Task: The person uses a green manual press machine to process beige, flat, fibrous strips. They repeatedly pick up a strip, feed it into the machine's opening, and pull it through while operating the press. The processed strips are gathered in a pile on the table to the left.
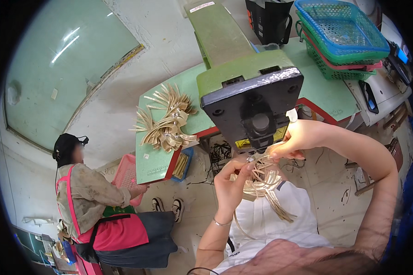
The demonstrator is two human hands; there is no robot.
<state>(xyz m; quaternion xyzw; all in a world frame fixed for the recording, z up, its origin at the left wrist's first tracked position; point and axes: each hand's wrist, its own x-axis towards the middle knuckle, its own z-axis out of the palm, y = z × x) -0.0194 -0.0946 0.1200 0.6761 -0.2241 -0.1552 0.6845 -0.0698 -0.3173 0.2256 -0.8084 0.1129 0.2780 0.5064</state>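
Note:
Both hands are just under the black front of a green machine head (250, 68). My left hand (229, 183), with a thin bracelet at the wrist, pinches the edge of a gold strappy piece (261, 183) between thumb and fingers. On the other side, my right hand (300, 137) grips the same piece near its upper end, fingers curled. Its thin metallic strips hang down over my white apron (270, 215). The machine head partly hides the spot between my fingertips. A heap of similar gold strap pieces (167, 119) lies on the green table to the left.
The green table (151, 165) has a red edge. Stacked plastic baskets (342, 36), a black bag (270, 20) and a phone (368, 96) are at the back right. A blue basket (183, 162) sits below the table. At left, a co-worker (92, 192) holds a pink basket (127, 176).

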